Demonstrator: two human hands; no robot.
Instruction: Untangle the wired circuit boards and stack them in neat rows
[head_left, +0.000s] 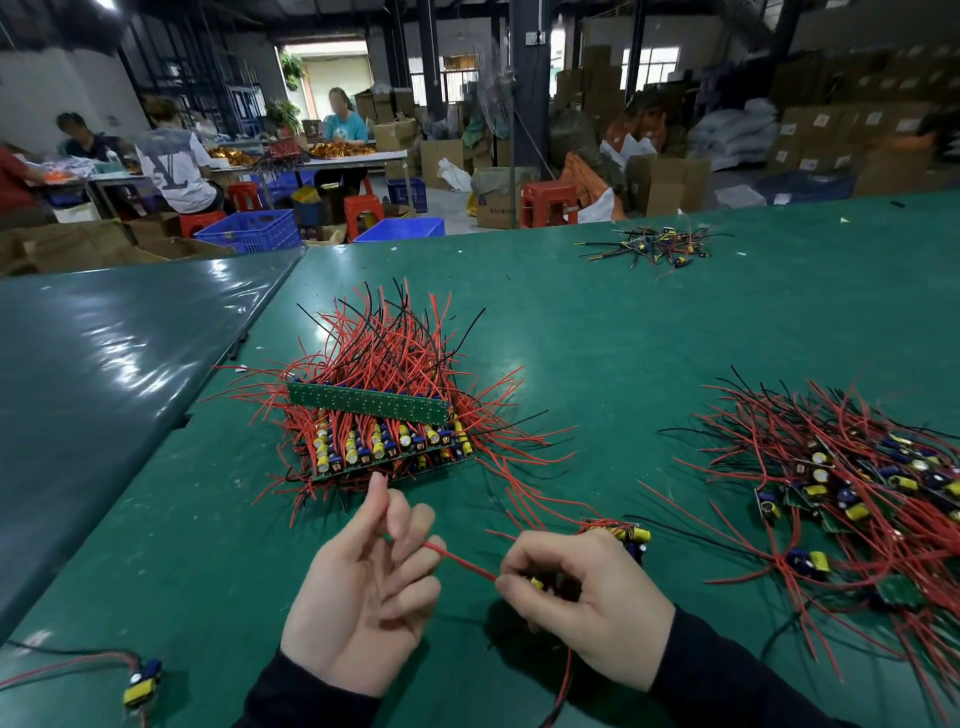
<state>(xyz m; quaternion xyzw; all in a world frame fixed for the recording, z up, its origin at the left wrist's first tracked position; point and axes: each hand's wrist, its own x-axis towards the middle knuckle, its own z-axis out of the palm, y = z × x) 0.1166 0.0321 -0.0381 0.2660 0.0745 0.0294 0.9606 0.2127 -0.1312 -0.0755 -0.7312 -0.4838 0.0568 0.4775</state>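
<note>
Head view showed your right hand (587, 608) curled round a small circuit board (626, 538), pinching it near the table's front, while your left hand (363, 597) lay palm up with fingers loosely spread and a red wire (460, 561) running from the board across them. By my reckoning you were partway through: a neat stack (387, 441) stood ahead on the green table (623, 322), but the tangled pile (852, 483) at your right remained to be sorted, and a stray board (143, 683) lay at your left
</note>
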